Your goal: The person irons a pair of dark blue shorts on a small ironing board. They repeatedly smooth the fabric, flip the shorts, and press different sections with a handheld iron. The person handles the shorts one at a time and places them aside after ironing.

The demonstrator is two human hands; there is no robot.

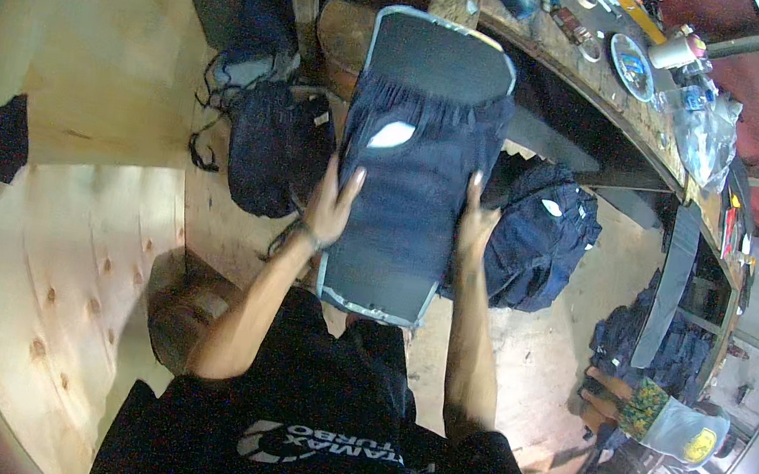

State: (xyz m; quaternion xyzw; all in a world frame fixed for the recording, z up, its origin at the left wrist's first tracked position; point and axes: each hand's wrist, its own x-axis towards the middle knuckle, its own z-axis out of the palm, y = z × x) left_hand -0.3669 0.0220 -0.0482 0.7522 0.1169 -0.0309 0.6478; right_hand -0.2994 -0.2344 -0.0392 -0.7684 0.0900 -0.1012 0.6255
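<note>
Snugly between left fingers (352,190) and right fingers (474,196), a cloth-sleeved dark board (416,178).

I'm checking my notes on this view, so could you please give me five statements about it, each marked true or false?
1. The left hand and right hand hold opposite sides of a board. True.
2. Dark navy cloth covers the board's far end. False: that end is bare.
3. A white mark shows on the cloth. True.
4. The left hand holds the clear plastic bag. False: it is at the workbench's edge.
5. Dark fabric heaps lie both left and right of the board. True.
</note>
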